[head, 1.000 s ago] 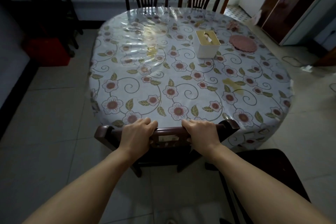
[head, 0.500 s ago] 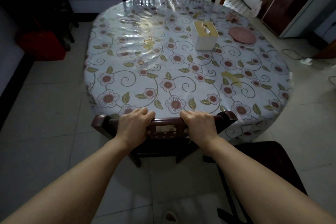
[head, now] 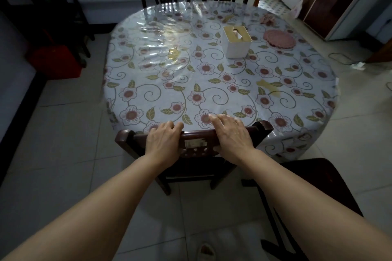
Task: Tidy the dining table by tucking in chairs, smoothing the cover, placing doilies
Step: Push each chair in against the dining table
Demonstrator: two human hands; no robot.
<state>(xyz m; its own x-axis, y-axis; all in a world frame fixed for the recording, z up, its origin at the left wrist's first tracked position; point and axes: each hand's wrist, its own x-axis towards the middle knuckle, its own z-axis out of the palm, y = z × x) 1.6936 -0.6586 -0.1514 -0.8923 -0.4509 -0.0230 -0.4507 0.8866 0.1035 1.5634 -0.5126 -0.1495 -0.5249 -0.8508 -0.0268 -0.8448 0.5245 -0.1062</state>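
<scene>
Hands square the chair: left hand grips its top rail, right hand lies looser, pushing evenly under the table.

Just past the fingers spreads the glossy pale-blue oval table cover, patterned with pink-centred flowers, olive leaves and dark curling vines — under the fingers lies the dark reddish-brown wooden chair back. Farther beyond them stand a white square tissue box with a tan top and a dusty-pink round scalloped doily.
</scene>
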